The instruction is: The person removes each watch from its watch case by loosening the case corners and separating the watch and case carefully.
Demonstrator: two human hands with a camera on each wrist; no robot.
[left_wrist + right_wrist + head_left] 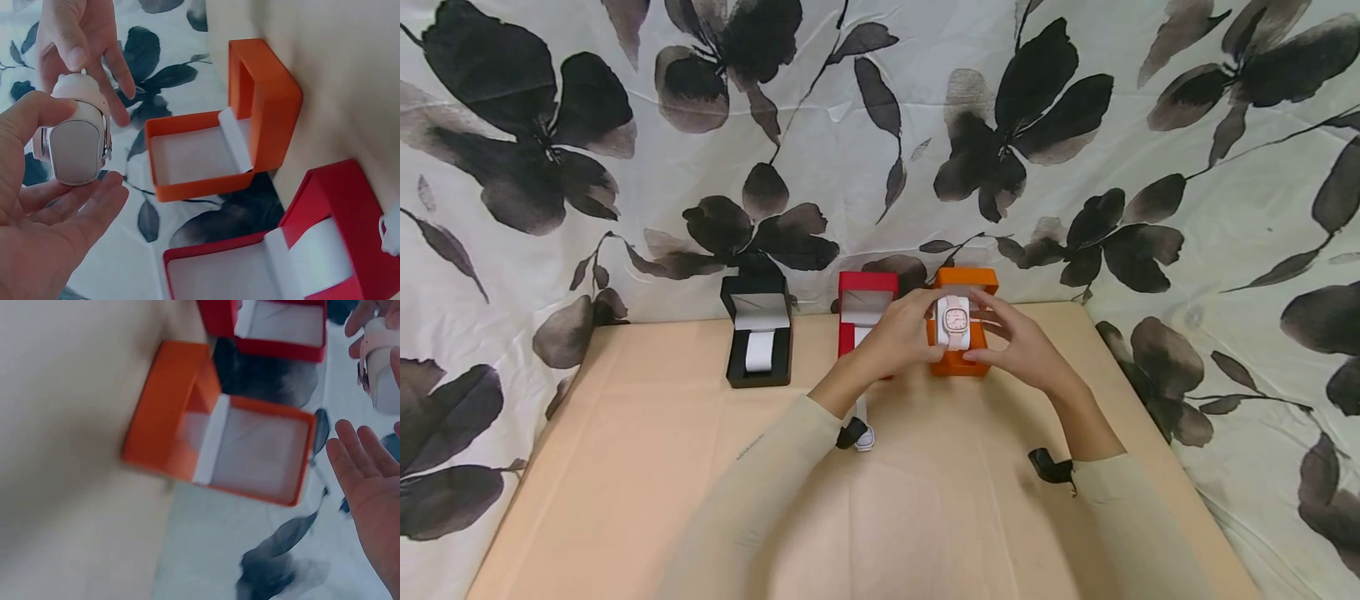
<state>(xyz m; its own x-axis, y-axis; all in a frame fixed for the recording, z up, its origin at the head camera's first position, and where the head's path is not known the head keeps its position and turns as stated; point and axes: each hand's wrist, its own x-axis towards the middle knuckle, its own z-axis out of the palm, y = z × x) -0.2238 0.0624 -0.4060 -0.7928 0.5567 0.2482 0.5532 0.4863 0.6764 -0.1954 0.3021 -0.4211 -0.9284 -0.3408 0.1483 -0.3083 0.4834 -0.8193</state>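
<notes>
A pink watch [955, 320] with a squarish face is strapped round a white cushion [75, 153]. My left hand [895, 333] grips this cushion between thumb and fingers, above the open orange box [958, 364]. On the other side of the watch is my right hand [1026, 346], its fingers spread and extended. The left wrist view shows the right thumb close to the watch; whether it touches cannot be told. From the right wrist, the right hand [375, 500] appears palm up, with its fingers apart from the cushion.
Left of the orange box stands an open red box [868, 281] with a white cushion, partly behind my left hand. An open black box [735, 367] with a white cushion [759, 351] sits farther left. A white watch [865, 440] lies beside my left wrist, partly covered.
</notes>
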